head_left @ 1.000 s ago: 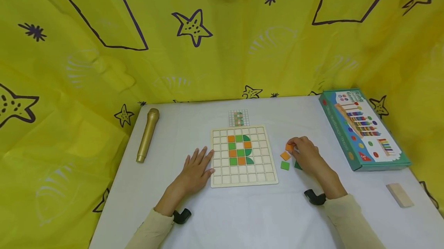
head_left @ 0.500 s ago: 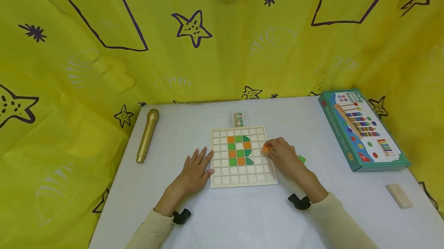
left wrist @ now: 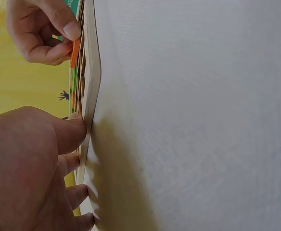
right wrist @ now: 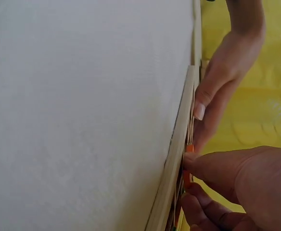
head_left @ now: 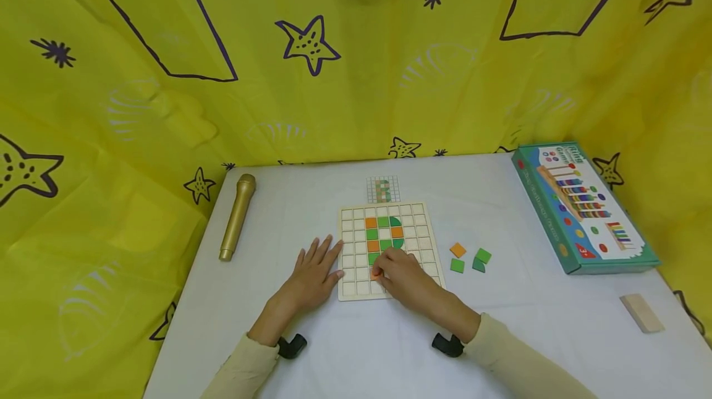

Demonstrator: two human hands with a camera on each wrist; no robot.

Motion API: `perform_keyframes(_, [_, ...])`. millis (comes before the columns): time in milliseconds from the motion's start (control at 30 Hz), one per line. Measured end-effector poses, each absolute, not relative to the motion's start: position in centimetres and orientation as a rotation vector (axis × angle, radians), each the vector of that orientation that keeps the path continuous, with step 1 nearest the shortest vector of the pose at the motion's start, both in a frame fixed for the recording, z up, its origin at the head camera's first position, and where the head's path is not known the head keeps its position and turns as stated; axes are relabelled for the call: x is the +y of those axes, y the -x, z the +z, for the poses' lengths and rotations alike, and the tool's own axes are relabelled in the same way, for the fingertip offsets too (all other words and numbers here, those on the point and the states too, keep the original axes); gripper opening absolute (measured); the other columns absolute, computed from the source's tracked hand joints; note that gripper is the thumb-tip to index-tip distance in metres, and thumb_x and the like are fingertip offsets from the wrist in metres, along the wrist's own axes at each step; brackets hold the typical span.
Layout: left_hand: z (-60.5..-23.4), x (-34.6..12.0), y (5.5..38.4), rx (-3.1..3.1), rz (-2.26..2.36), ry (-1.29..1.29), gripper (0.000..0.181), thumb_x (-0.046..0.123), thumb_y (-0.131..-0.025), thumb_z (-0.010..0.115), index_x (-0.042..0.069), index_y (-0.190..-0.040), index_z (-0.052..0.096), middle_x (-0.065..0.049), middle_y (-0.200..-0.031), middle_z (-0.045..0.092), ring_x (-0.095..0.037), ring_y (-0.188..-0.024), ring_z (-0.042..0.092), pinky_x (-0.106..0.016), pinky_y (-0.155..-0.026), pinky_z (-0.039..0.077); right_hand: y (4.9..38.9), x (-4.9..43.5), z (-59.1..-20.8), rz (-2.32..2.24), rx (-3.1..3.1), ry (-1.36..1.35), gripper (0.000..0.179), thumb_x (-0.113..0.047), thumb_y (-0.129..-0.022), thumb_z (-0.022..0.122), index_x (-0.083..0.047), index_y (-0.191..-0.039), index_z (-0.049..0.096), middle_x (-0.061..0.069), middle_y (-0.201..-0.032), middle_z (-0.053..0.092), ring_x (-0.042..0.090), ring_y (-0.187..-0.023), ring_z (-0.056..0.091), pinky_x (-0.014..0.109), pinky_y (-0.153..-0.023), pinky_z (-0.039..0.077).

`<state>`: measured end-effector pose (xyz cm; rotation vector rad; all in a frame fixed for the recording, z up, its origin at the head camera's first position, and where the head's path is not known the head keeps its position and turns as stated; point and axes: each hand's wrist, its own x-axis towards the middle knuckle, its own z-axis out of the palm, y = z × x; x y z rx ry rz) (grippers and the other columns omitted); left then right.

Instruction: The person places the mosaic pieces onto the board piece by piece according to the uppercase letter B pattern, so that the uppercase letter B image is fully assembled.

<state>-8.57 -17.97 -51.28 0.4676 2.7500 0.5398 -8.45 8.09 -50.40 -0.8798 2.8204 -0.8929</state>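
Note:
My right hand (head_left: pixel 408 278) pinches an orange square tile (left wrist: pixel 75 54) between thumb and fingertips, low over the near rows of the wooden grid board (head_left: pixel 348 288). In the right wrist view, the orange tile (right wrist: pixel 189 148) stands at an angle close to the board. Spread out, the fingers of my left hand (head_left: pixel 311 275) touch the board's left edge. Orange, light green and dark green tiles form an R-like shape in the grid; my right hand covers its lower right part. Beyond the board lies a small card (head_left: pixel 382 189) printed with a similar pattern.
Right of the board lie an orange tile (head_left: pixel 458 250), two green square tiles and a dark green rounded tile (head_left: pixel 478 265). A gold microphone (head_left: pixel 237 217) is at the left. Farther right are a colourful game box (head_left: pixel 584 207) and a wooden block (head_left: pixel 641 312).
My right hand has picked up an orange tile from the loose ones and carried it left, over the board's near rows. The left hand has stayed in place.

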Motion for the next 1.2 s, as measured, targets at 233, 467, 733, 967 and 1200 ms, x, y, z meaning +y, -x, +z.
perform_keyframes(233, [-51.4,-18.0,8.7,2.761,0.531,-0.473,0.068,0.046,-0.112,0.046,0.021,-0.170,0.022,-0.012,-0.177,0.013,-0.041,-0.164,0.005,-0.068,-0.127,0.008,8.4,7.8,-50.6,-0.832,2.898,0.870,0.010,-0.013,-0.091,0.084,-0.014,-0.096,0.075,-0.001,-0.101,0.065,0.020,-0.100,0.062,0.035,-0.079,0.043])
perform_keyframes(467, [-51.2,-17.9,8.8,2.757,0.532,-0.471,0.068,0.045,-0.112,0.047,0.020,-0.170,0.023,-0.013,-0.177,0.014,-0.042,-0.163,0.006,-0.069,-0.127,0.009,8.5,7.8,-50.4,-0.848,2.851,0.888,0.014,-0.009,-0.091,0.083,-0.013,-0.102,0.075,-0.001,-0.103,0.066,0.020,-0.100,0.061,0.036,-0.084,0.045])
perform_keyframes(733, [-51.2,-18.0,8.7,2.757,0.531,-0.467,0.068,0.045,-0.112,0.047,0.020,-0.170,0.023,-0.013,-0.177,0.014,-0.042,-0.163,0.006,-0.069,-0.127,0.009,8.5,7.8,-50.4,-0.822,2.860,0.891,0.013,-0.012,-0.091,0.083,-0.015,-0.102,0.075,-0.003,-0.104,0.066,0.020,-0.100,0.058,0.034,-0.083,0.046])
perform_keyframes(967, [-51.3,-17.9,8.6,2.763,0.542,-0.463,0.068,0.044,-0.112,0.048,0.020,-0.170,0.024,-0.013,-0.177,0.015,-0.042,-0.163,0.006,-0.069,-0.127,0.009,8.6,8.9,-50.1,-0.887,2.824,0.863,0.014,-0.012,-0.093,0.083,-0.015,-0.105,0.078,0.000,-0.110,0.064,0.020,-0.105,0.058,0.037,-0.087,0.047])
perform_keyframes(1200, [-51.2,-17.9,8.4,2.761,0.543,-0.451,0.068,0.044,-0.111,0.048,0.020,-0.170,0.024,-0.012,-0.177,0.015,-0.042,-0.163,0.006,-0.068,-0.127,0.009,9.7,13.2,-49.4,-0.937,2.798,0.604,0.020,-0.015,-0.097,0.078,-0.012,-0.117,0.075,0.003,-0.117,0.062,0.025,-0.113,0.057,0.041,-0.090,0.041])
